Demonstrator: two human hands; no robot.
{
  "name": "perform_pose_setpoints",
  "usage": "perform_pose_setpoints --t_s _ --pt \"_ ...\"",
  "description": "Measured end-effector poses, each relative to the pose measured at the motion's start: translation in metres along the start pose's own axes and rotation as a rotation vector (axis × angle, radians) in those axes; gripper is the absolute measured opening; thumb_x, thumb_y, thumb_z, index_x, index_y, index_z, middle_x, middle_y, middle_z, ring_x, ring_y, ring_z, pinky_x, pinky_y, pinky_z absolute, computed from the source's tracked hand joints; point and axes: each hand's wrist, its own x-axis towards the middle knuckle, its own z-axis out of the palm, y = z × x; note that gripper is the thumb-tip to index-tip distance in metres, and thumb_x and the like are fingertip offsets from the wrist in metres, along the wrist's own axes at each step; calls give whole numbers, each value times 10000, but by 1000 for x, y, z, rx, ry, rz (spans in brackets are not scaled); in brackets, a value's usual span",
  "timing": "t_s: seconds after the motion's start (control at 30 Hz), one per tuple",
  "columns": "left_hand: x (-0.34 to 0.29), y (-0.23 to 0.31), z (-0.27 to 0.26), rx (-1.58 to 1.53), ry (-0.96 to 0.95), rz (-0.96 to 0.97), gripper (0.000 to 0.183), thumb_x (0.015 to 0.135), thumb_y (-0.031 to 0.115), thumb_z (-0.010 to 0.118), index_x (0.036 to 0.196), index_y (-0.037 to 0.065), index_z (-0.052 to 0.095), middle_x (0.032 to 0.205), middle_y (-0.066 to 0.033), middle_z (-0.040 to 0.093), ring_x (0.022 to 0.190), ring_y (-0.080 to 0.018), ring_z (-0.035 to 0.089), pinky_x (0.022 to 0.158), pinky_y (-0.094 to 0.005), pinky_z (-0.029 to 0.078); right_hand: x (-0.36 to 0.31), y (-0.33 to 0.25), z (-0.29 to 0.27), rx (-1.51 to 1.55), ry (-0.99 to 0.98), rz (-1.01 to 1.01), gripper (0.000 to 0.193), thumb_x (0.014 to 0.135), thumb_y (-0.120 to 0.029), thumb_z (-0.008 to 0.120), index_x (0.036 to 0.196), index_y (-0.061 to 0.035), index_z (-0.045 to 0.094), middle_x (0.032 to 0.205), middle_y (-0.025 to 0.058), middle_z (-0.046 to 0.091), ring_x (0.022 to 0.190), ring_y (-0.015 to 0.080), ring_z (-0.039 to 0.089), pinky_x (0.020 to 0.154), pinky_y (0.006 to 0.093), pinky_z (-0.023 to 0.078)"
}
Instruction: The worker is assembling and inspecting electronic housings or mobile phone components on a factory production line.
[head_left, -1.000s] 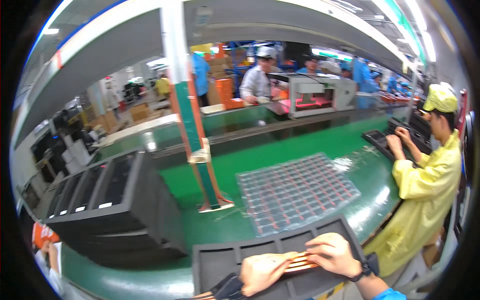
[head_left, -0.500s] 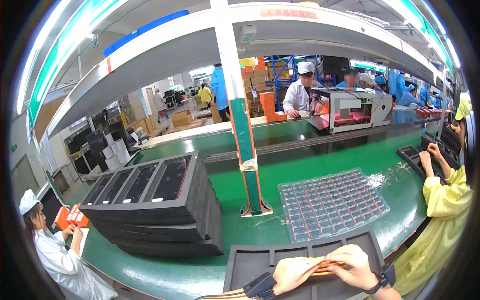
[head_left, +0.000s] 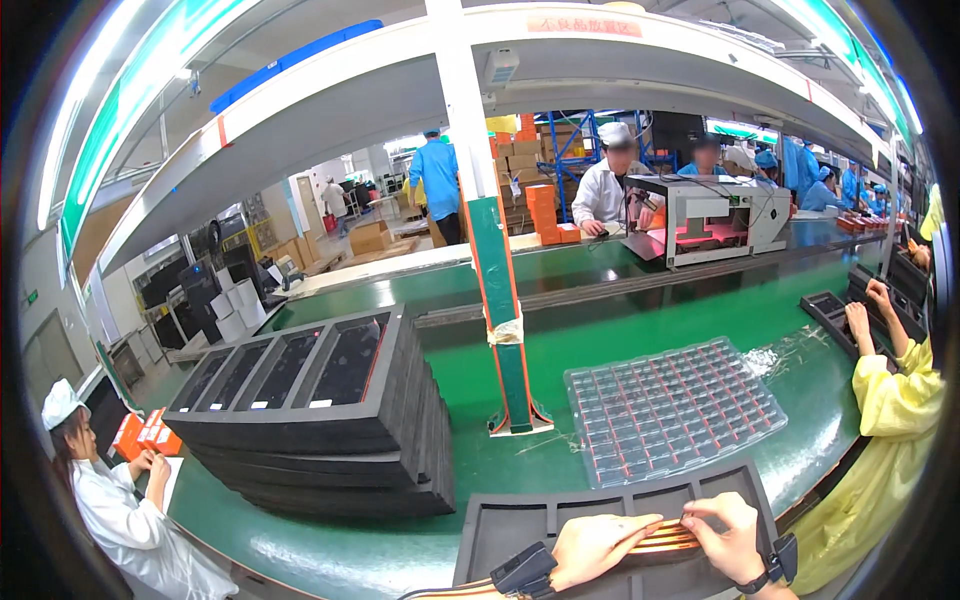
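Between my two hands is a small bundle of thin orange-and-dark strips (head_left: 668, 540); their exact kind is too small to make out. My left hand (head_left: 597, 550) is closed on the left end of the strips, fingers pointing right. At their other end my right hand (head_left: 728, 535) pinches them with thumb and fingertips. Both hands are over a black foam tray (head_left: 497, 515) with rectangular compartments, at the near edge of the green bench. A dark strap device sits on each wrist. My fingers hide part of the strips.
A clear plastic tray (head_left: 670, 410) with many small cells lies beyond the foam tray. Left stands a tall stack of black foam trays (head_left: 310, 440), dark flat panels in the top one. A green-and-white post (head_left: 490, 270) rises between them. Co-workers sit at both sides.
My right hand has shifted slightly and more of the strips shows between my hands. The view has moved a little. A person in blue in the background has moved.
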Motion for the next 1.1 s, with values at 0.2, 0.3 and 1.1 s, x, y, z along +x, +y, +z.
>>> perform_pose_setpoints --t_s 0.2,0.3,1.1 --pt "1 1 -3 0 -16 -6 319 1009 304 564 1294 213 675 998 -45 750 824 -220 716 674 -316 557 -5 15 3 53 -18 -81 115 746 -58 812 832 -96 747 814 39 738 744 228 646 755 348 476" --pt "1 2 -5 5 -40 -25 316 1009 303 565 1287 205 678 998 -50 750 826 -221 718 674 -317 557 -4 17 2 65 -56 -104 118 755 -52 810 839 -102 743 815 31 736 758 224 653 761 342 473" --pt "11 12 -13 -42 68 21 248 919 212 695 1154 151 744 951 -25 761 796 -180 736 669 -283 574 -4 32 -9 2 -157 -239 187 784 -181 833 950 -134 759 986 12 747 875 191 684 836 345 496"
